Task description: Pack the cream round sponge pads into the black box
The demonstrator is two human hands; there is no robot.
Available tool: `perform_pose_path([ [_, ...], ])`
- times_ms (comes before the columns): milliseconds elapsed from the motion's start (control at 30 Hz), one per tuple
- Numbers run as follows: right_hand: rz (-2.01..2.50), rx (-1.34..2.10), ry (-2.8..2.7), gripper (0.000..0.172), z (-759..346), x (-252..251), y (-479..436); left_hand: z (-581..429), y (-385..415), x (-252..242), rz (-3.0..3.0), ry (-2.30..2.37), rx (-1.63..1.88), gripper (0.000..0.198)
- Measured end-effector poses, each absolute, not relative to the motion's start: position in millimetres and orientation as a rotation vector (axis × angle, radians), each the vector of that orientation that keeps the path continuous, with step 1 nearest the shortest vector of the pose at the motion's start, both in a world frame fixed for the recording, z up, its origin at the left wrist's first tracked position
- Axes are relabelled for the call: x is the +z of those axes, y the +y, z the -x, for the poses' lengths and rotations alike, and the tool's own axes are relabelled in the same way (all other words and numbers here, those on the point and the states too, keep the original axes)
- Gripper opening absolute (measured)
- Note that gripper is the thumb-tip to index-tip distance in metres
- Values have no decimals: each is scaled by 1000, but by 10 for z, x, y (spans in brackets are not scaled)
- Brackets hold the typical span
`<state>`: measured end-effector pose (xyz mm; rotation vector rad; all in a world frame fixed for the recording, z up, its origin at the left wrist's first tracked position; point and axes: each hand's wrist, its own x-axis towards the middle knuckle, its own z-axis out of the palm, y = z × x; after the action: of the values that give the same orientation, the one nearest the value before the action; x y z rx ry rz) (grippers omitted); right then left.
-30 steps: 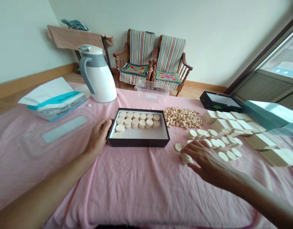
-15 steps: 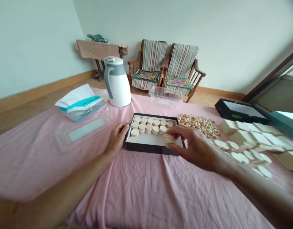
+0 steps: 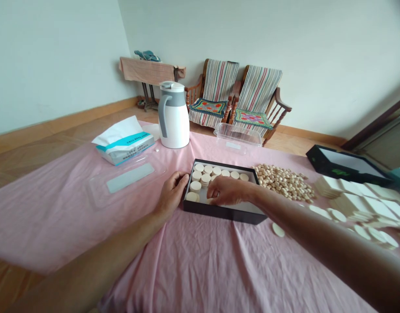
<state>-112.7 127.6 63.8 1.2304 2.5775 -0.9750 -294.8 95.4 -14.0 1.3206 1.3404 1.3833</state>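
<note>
A shallow black box (image 3: 226, 214) with a white inside lies on the pink cloth. Stacks of round pale wooden discs (image 3: 195, 187) stand in rows along its back and left side. My left hand (image 3: 173, 189) grips the left wall, thumb at the rim. Down inside the box, near the front left, my right hand (image 3: 229, 191) is closed on wooden discs; a pale edge shows under its fingertips, and the rest is hidden. This hand also covers part of the rows behind it. One loose disc (image 3: 278, 229) lies on the cloth by the box's front right corner.
Right of the box are a heap of small wooden pieces (image 3: 284, 182), more discs and stacked square wooden tiles (image 3: 359, 200). A black lid-like tray (image 3: 346, 167) lies behind them. A white jug (image 3: 174, 124), tissue pack (image 3: 124, 143) and clear plastic containers (image 3: 239, 137) stand farther back.
My right hand has moved left and down into the box with the discs. The loose disc by the front right corner now shows. The whole view has shifted slightly.
</note>
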Motion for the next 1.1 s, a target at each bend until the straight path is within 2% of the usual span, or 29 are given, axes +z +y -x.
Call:
perform_pose_path([
  [233, -1318, -838, 2582, 8, 1107, 636, 1249, 2961, 963, -148, -1351, 1355, 1374, 30],
  [467, -1497, -608, 2644, 10, 1083, 627, 1155, 2961, 957, -145, -1348, 1360, 1354, 30],
  [600, -1559, -609, 2689, 9, 1021, 647, 1136, 2961, 958, -139, -1349, 1369, 1352, 30],
  [767, -1652, -1099, 2437, 19, 886, 655, 1171, 2959, 962, -132, -1349, 1359, 1363, 30],
  [900, -1731, -1503, 2090, 12, 876, 561, 1184, 2963, 966, -149, -1352, 1356, 1361, 30],
  [1100, -1769, -1766, 1979, 7, 962, 524, 1129, 2963, 967, -177, -1362, 1365, 1358, 28],
])
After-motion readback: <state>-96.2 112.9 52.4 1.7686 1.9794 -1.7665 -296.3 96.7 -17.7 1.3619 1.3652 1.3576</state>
